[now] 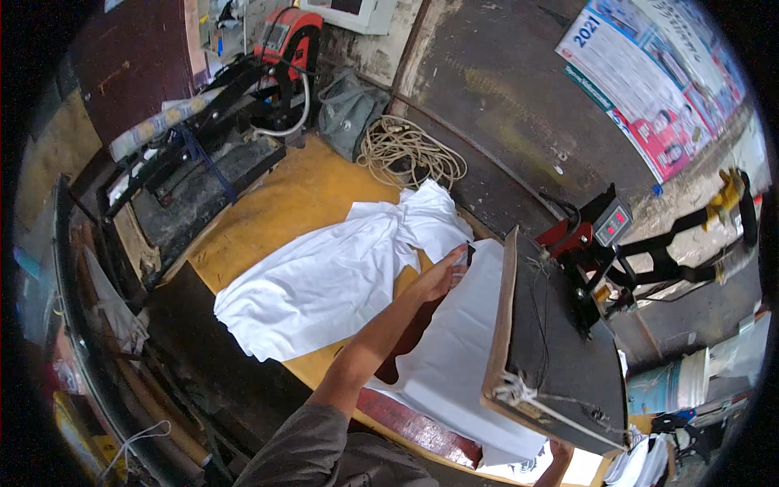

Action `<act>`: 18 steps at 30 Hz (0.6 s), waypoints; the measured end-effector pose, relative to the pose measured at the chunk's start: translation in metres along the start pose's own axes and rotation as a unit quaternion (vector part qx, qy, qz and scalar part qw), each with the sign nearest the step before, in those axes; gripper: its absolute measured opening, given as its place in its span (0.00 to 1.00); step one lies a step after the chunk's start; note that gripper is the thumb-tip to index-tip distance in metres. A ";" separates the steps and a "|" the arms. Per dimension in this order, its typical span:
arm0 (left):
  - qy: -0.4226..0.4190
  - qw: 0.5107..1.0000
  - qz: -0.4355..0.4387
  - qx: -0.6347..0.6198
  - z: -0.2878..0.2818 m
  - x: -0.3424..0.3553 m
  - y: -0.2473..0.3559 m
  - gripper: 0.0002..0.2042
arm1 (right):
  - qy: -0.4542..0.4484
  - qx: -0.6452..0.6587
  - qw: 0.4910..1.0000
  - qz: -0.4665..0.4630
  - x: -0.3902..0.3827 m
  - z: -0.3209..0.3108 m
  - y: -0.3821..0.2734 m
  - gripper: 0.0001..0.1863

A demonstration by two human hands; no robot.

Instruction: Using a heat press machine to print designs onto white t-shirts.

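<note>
My left hand (443, 276) reaches forward to the far edge of a white cloth (458, 349), its fingers closed at that edge beside a small dark bit. The cloth, which looks like a garment, lies spread under the raised, tilted upper plate of a heat press (568, 349). A dark red surface (414, 422) shows below its near side. Low on the right, my right hand (560, 450) is at the cloth's near end, under the plate's corner; its fingers are mostly hidden. Left of my left forearm lies a crumpled white garment (324, 280).
A second press with a red control box (284, 40) stands at the far left. Coiled tan cable (410, 150) and a grey bag (349, 109) lie at the back of the yellow tabletop (276, 191). A bucket (673, 381) stands right of the plate. A calendar (649, 81) hangs behind.
</note>
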State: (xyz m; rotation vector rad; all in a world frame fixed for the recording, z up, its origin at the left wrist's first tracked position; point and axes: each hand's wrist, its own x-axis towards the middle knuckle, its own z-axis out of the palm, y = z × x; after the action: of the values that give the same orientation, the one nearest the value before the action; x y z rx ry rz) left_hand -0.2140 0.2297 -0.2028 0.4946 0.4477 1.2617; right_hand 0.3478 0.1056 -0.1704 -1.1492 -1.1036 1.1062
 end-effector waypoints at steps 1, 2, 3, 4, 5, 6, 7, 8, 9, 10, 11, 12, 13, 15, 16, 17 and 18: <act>0.006 1.000 -0.018 -0.001 0.003 0.013 0.009 0.33 | 0.002 -0.008 1.000 0.001 0.006 0.001 -0.008 0.19; 0.002 1.000 -0.017 -0.010 0.004 0.025 0.016 0.33 | 0.005 -0.015 1.000 0.003 0.011 0.001 -0.016 0.19; -0.009 1.000 -0.010 -0.017 0.003 0.039 0.021 0.32 | 0.008 -0.020 1.000 0.004 0.017 0.004 -0.023 0.19; -0.021 0.999 -0.003 -0.024 0.001 0.051 0.024 0.32 | 0.012 -0.024 1.000 0.005 0.022 0.005 -0.030 0.19; -0.025 0.999 -0.003 -0.029 -0.001 0.060 0.027 0.32 | 0.017 -0.027 0.999 0.006 0.025 0.005 -0.036 0.19; -0.031 0.999 -0.006 -0.016 -0.003 0.071 0.027 0.30 | 0.023 -0.029 0.999 0.008 0.027 0.006 -0.041 0.19; -0.030 1.000 -0.005 -0.001 -0.012 0.077 0.027 0.28 | 0.024 -0.027 0.999 0.013 0.029 0.009 -0.042 0.19; -0.015 1.000 0.002 0.004 -0.020 0.083 0.030 0.25 | 0.023 -0.023 0.999 0.020 0.031 0.013 -0.042 0.19; -0.019 1.000 -0.001 0.002 -0.018 0.087 0.028 0.25 | 0.031 -0.023 0.999 0.022 0.030 0.009 -0.045 0.20; 0.002 1.000 0.009 0.001 -0.018 0.087 0.027 0.24 | 0.036 -0.021 0.999 0.025 0.029 0.006 -0.046 0.20; 0.026 0.999 0.019 0.002 -0.020 0.084 0.027 0.23 | 0.040 -0.018 0.999 0.030 0.028 0.005 -0.046 0.20; 0.016 1.000 -0.005 0.004 -0.003 0.079 0.022 0.24 | 0.053 -0.019 0.998 0.029 0.022 -0.003 -0.052 0.20; 0.018 1.000 -0.006 0.007 -0.004 0.070 0.018 0.24 | 0.057 -0.014 0.998 0.035 0.019 -0.004 -0.049 0.20; 0.046 0.996 -0.055 -0.051 -0.007 0.045 0.005 0.25 | 0.060 0.000 0.997 0.052 0.009 -0.004 -0.040 0.20; 0.044 0.996 -0.058 -0.049 -0.005 0.030 -0.005 0.25 | 0.067 0.004 0.996 0.057 0.003 -0.010 -0.039 0.20; 0.029 0.990 -0.118 -0.070 -0.006 0.007 -0.015 0.27 | 0.074 0.009 0.995 0.063 -0.004 -0.017 -0.037 0.20; 0.017 0.981 -0.172 -0.086 -0.006 -0.021 -0.019 0.29 | 0.075 0.019 0.995 0.068 -0.008 -0.018 -0.032 0.20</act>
State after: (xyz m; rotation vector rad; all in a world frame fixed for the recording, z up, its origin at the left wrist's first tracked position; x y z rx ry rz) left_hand -0.2080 0.2053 -0.2172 0.2361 0.4263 0.9652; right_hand 0.3670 0.0931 -0.1410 -1.2700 -0.8945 1.1208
